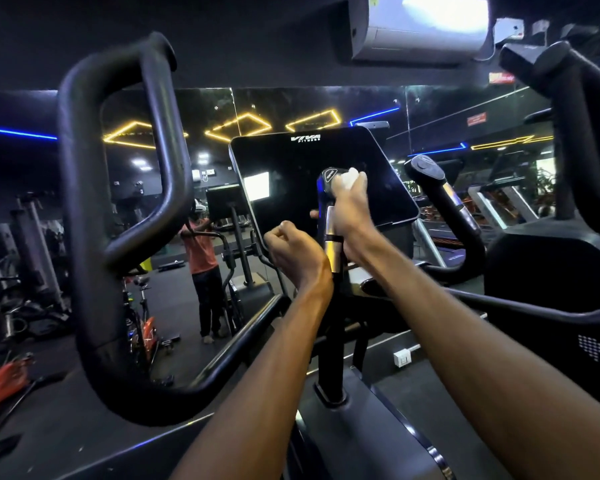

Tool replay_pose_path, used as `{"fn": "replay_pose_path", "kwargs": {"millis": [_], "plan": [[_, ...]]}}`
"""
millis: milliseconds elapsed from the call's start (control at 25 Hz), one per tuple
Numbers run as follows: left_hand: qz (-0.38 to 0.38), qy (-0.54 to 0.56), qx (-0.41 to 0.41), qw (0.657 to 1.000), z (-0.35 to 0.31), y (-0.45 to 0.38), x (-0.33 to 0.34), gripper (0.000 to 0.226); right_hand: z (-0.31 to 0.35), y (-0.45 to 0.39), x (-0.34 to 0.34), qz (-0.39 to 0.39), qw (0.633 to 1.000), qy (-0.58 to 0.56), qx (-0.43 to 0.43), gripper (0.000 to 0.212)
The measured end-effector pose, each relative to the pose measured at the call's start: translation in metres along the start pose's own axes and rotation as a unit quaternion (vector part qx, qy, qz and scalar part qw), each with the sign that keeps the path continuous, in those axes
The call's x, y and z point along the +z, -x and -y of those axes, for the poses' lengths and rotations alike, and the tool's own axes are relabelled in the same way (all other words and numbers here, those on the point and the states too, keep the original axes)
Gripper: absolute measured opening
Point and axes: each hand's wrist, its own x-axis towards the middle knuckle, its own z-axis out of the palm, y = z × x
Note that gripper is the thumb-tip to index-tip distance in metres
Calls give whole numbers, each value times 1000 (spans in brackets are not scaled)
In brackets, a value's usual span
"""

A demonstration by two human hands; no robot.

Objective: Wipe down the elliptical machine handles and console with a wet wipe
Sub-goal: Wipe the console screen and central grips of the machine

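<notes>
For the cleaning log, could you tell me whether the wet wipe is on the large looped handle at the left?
No, the right hand presses the wet wipe onto the short centre grip before the console.

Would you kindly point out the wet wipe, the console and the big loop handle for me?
wet wipe (351, 177): head view, white bunched part above the fingers.
console (302, 181): head view, dark screen face.
loop handle (84, 209): head view, left upright bar.

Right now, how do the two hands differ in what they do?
The right hand grips the top of the short handle with a white wipe bunched under its fingers; the left hand is a loose fist that holds nothing. The right hand is higher, in front of the console; the left hand is lower, beside the handle's metal band. Both arms are bare and reach forward.
</notes>
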Motion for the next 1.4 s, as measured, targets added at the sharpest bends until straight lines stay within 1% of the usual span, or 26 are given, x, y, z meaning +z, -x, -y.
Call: {"fn": "replay_pose_path", "kwargs": {"millis": [40,80,120,160,200,240,280,320,360,400,480,520,600,640,720,840,880,1000,1040,1120,1200,1280,1400], "plan": [[-14,18,6,1000,-2,3,-1,23,11,-4,0,18,994,-92,57,52],[-22,38,4,999,-3,4,-1,23,13,1,-3,28,984,-144,101,57],[-22,66,-4,998,-2,4,-3,22,5,15,-8,35,980,-153,125,62],[-17,92,-12,996,-2,4,-4,20,-11,32,-14,33,981,-134,137,65],[-12,109,-13,994,-1,4,-4,17,-26,53,-18,51,982,-114,144,67],[-11,98,1,995,1,5,-4,14,-37,66,-21,67,978,-117,160,68],[-9,58,37,998,2,5,-5,12,-43,69,-22,51,974,-123,184,68],[7,8,83,997,2,6,-6,10,-43,65,-22,21,971,-128,199,67],[48,-35,118,991,1,8,-7,10,-37,61,-20,8,969,-127,212,65],[102,-65,135,983,-2,11,-8,11,-34,60,-18,-4,970,-120,213,64],[192,-108,119,968,-8,9,-8,14,-47,72,-21,-13,976,-108,187,63],[232,-130,97,959,-11,5,-8,21,-56,83,-22,-3,977,-112,181,63],[314,-181,54,930,-13,-1,-7,42,-62,101,-23,22,978,-125,168,58],[341,-211,52,915,-14,-3,-8,51,-57,100,-23,20,977,-141,161,54],[359,-250,72,896,-12,-7,-9,61,-54,93,-20,9,970,-179,166,53],[381,-259,107,881,-7,-9,-17,62,-77,98,-17,19,980,-149,131,70],[382,-262,127,877,-3,-9,-21,63,-83,98,-17,17,982,-139,127,71],[381,-246,164,876,7,-4,-28,67,-76,94,-18,14,972,-170,162,77],[384,-241,170,875,11,-5,-29,67,-80,94,-17,0,971,-178,161,77],[392,-225,167,876,16,-9,-30,67,-102,104,-16,-22,984,-135,119,72],[400,-210,159,878,20,-14,-32,68,-122,114,-15,-30,988,-109,103,70],[399,-211,166,877,23,-14,-32,65,-115,113,-15,-28,983,-125,130,70],[412,-207,179,869,25,-15,-31,60,-114,111,-16,-39,986,-122,106,66]]}}
